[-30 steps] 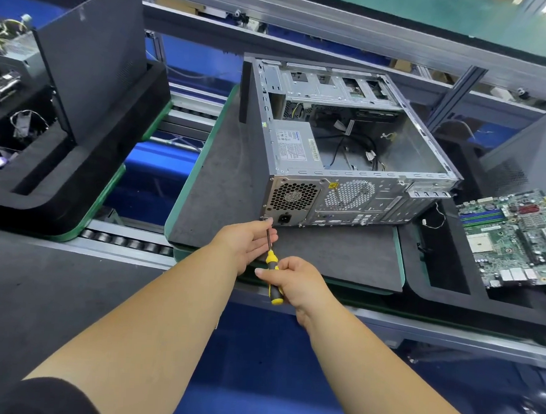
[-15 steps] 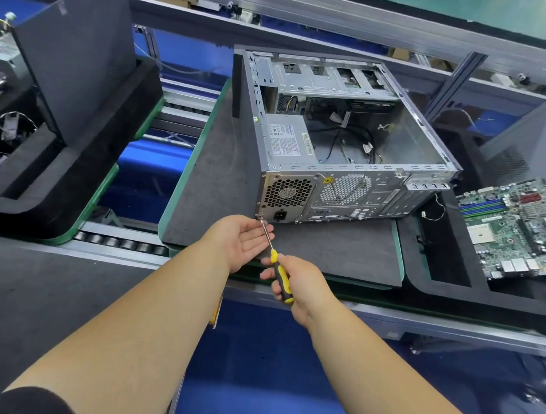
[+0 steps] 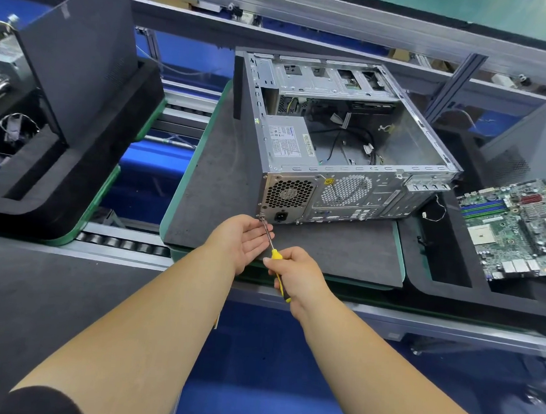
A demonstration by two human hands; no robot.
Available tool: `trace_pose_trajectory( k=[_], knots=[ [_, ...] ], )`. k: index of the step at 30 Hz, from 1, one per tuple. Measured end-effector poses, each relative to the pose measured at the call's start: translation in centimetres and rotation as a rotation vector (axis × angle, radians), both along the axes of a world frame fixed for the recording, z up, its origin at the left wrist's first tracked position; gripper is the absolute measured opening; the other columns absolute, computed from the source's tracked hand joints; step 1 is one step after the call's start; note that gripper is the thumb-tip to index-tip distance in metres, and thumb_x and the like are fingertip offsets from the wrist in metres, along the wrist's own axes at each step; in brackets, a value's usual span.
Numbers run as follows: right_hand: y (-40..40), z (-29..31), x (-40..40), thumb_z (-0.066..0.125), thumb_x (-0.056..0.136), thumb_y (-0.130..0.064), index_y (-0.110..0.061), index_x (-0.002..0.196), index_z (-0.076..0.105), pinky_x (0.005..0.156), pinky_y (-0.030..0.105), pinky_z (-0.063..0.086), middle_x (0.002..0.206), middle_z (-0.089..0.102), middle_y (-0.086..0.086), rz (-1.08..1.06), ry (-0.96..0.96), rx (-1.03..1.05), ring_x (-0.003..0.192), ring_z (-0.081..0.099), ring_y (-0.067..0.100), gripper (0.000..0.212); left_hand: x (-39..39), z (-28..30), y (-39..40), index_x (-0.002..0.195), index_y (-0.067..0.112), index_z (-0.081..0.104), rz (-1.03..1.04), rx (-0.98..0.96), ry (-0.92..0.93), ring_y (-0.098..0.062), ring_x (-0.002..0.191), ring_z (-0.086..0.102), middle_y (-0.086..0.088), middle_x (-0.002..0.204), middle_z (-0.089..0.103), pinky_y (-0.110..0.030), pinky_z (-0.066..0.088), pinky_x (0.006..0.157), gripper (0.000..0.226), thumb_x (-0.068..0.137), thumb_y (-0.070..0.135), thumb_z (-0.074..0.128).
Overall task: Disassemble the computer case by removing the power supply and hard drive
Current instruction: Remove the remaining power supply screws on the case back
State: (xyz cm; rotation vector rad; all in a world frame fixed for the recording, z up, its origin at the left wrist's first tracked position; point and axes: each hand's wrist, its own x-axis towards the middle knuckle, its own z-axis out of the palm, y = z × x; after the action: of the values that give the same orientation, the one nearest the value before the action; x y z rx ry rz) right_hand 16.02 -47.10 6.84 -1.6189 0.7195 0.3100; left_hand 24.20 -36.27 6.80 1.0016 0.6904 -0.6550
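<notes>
One open silver metal computer case (image 3: 349, 141) lies on its side on a grey foam mat (image 3: 222, 178), its grey boxy power supply (image 3: 288, 142) seated in the near left corner. At that corner's lower rear edge sits the tip of a yellow-and-black-handled screwdriver (image 3: 276, 264). The right hand (image 3: 296, 275) has its grip wrapped round the handle; the left hand (image 3: 242, 240) is cupped, palm up and holding nothing, under the shaft. A green motherboard (image 3: 519, 228) lies to the right.
</notes>
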Motion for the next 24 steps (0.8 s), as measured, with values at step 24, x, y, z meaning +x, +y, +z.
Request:
trace_pose_trajectory(
  k=[24],
  knots=[
    [0.6, 0.0, 0.6, 0.07, 0.091, -0.026, -0.016, 0.099, 0.06, 0.06, 0.028, 0.05, 0.076, 0.06, 0.003, -0.005, 0.105, 0.109, 0.065, 0.057, 0.013, 0.016, 0.0, -0.9, -0.4, 0.095, 0.006, 0.068, 0.015, 0.013, -0.059, -0.018, 0.077, 0.074, -0.005, 0.079, 0.077, -0.03, 0.057, 0.067, 0.018, 0.095, 0.013, 0.052]
  ],
)
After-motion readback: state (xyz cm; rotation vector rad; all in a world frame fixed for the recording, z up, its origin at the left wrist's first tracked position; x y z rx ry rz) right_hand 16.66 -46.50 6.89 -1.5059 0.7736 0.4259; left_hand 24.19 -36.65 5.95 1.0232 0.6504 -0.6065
